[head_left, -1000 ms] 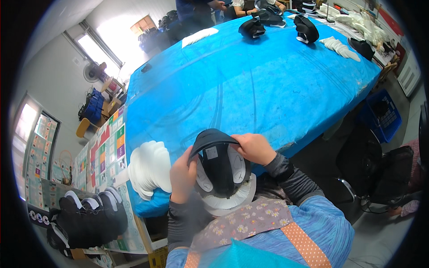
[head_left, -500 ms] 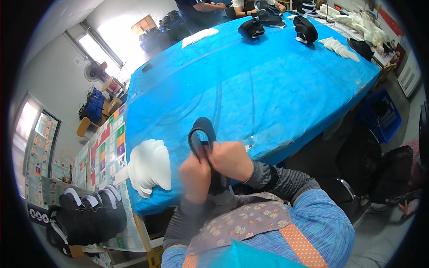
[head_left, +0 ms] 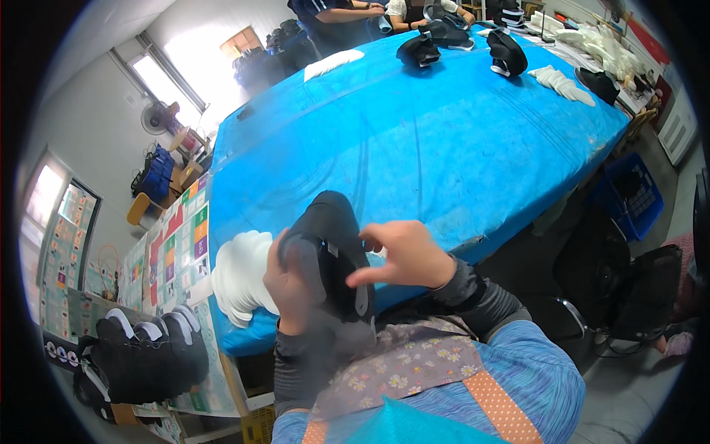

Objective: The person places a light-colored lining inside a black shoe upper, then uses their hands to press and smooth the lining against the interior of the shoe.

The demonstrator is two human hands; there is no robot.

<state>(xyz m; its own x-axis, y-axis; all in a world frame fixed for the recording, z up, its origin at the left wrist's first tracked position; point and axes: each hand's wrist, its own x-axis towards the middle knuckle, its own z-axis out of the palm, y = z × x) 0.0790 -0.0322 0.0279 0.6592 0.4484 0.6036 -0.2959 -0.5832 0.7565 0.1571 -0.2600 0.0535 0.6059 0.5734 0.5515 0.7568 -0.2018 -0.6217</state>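
Observation:
A black shoe upper (head_left: 333, 214) is held above the near edge of the blue-covered table, its grey-lined opening turned up toward me. My left hand (head_left: 290, 285) is closed around its left side, slightly blurred. At the right side is my right hand (head_left: 403, 255), thumb and fingers apart. Its thumb lies over the upper's edge and its fingertips are close to the rim; whether they press on it I cannot tell. Just left of my left hand lies a fanned stack of white shoe-shaped pieces (head_left: 240, 274).
Across the blue table (head_left: 296, 155) are black shoe uppers (head_left: 506, 55) and more white pieces (head_left: 558, 83). Two people stand or sit at its far edge. Black uppers (head_left: 148, 362) hang in a row at lower left. A blue crate (head_left: 632, 196) and a black chair (head_left: 584, 266) are at right.
The upper has turned and opened wider toward me. My right hand has come away from my left and spread its fingers; my left hand has moved to the upper's left side.

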